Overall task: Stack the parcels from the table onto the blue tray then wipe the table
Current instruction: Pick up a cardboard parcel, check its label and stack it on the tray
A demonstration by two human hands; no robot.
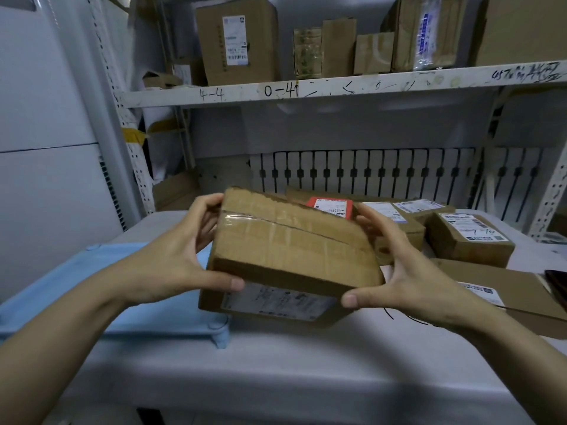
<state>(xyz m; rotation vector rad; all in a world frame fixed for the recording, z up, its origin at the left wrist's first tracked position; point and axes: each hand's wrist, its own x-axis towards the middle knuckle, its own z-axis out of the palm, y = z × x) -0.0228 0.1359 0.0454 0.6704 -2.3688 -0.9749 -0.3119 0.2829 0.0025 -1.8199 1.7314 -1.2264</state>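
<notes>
Both hands up over the white table (276, 372), carrying one taped cardboard parcel (291, 250) between them; parcel tilted, taped top facing up and away, a printed label on the near side face; it hangs in the air above the table, its left end over the right edge of the blue tray (92, 271)

Left hand (171, 259) grips the parcel's left end; thumb laid along the near lower edge, fingers curled round the far upper corner

Right hand (408, 280) grips the right end; thumb pressed on the near lower corner by the label, fingers wrapped behind the far side, tips partly hidden

Blue tray sits on the table's left part, a short leg showing at its near right corner; bare where visible

More parcels on the table's right side: a red-labelled parcel (333, 207) behind the held one; a small box with a white label (469, 240) further right; a flat carton (515, 289) nearest the right edge, partly behind the right wrist

Metal shelf (306, 87) above, hand-written marks on its front edge, brown boxes (239, 41) standing on it
</notes>
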